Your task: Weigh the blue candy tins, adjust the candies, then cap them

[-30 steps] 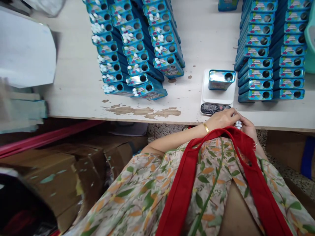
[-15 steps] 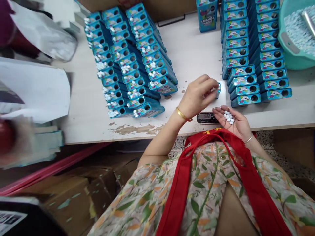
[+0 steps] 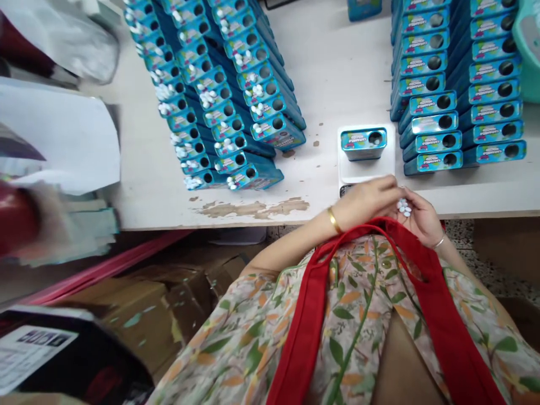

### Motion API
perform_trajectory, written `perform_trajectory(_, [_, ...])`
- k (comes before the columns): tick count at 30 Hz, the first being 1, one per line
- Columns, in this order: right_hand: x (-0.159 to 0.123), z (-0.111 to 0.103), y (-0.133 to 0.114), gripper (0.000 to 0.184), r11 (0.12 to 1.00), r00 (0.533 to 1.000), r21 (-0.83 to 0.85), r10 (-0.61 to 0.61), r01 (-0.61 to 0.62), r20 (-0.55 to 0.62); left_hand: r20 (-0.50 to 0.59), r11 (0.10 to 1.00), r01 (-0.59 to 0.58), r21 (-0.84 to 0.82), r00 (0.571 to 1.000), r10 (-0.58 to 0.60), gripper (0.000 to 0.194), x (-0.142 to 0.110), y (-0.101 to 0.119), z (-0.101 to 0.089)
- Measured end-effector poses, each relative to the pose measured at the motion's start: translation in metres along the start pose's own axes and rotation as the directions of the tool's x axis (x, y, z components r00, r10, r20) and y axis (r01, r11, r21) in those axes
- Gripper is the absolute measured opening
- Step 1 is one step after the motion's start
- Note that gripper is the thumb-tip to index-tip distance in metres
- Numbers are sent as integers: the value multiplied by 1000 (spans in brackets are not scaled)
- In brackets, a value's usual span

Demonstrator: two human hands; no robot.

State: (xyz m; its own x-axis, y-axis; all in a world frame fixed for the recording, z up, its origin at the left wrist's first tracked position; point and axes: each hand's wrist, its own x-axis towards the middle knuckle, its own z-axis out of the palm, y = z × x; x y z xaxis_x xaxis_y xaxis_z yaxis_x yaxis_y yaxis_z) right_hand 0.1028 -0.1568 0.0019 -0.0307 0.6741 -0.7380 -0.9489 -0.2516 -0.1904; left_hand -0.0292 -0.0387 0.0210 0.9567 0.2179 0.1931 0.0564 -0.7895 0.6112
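My right hand (image 3: 423, 219) is cupped palm up near the table's front edge, with several small white candies (image 3: 404, 208) in it. My left hand (image 3: 373, 197), a gold bangle at its wrist, reaches across to that palm. Its fingers are drawn together at the candies; whether one is pinched there is hidden. Just beyond the hands, a blue candy tin (image 3: 363, 143) stands upright on a small white scale (image 3: 388, 169). A pale candy shows in the tin's round hole. My left hand covers most of the scale's dark display.
Rows of blue tins (image 3: 265, 126) with white candies on their tops stand at left. More tins (image 3: 439, 161) stand in rows at right, beside a turquoise basin (image 3: 529, 50). Papers (image 3: 63, 135) lie far left. Cardboard boxes (image 3: 122, 315) sit below the table edge.
My left hand has moved from over the tin's hole back to my right palm, uncovering the tin. The camera view has shifted, and less of the basin shows.
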Motion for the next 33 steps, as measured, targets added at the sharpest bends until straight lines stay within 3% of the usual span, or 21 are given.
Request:
perform_trajectory(2, [-4,-7,-2,12,1000,997,7,18,-18,-79,149,991,-45,123,988,26,28,1,9,24])
perform_trajectory(5, [-11,-18,-9,17,1000,983,-17,-7,4,-184,222,973,-142,184,970,99,34,2,15,45])
perform_trajectory(10, [-18,-30,-16,18,979,978,-191,-100,65,-182,202,963,-221,155,961,188,32,-2,16,51])
perform_trajectory(16, [-15,-32,-10,20,950,976,-308,-120,60,-181,283,961,-250,116,936,209,34,-6,16,56])
perform_trajectory(18, [-12,-35,-8,27,945,972,-315,-155,94,-176,254,958,-268,101,938,235,36,-6,15,47])
perform_trajectory(20, [-10,-41,-8,34,941,965,-311,-195,134,-173,127,965,-226,130,969,210,39,-7,9,29])
perform_trajectory(22, [-8,-48,-9,39,943,960,-299,-210,148,-187,-68,974,-62,220,995,78,39,-7,-2,3])
perform_trajectory(24, [-5,-55,-11,42,952,959,-273,-196,136,-205,-199,940,144,309,976,-85,52,-6,-18,-24])
perform_trajectory(26, [-2,-62,-13,43,963,958,-230,-190,139,-216,-152,895,238,377,969,-194,57,-3,-36,-47])
perform_trajectory(29, [5,-73,-13,44,972,957,-180,-188,150,-219,36,891,207,403,970,-241,39,13,-69,-73])
perform_trajectory(31, [9,-77,-12,44,970,954,-179,-203,165,-221,18,881,237,411,963,-267,35,33,-94,-84])
perform_trajectory(33, [11,-80,-11,42,962,952,-200,-226,186,-205,-90,847,322,422,945,-315,37,60,-124,-92])
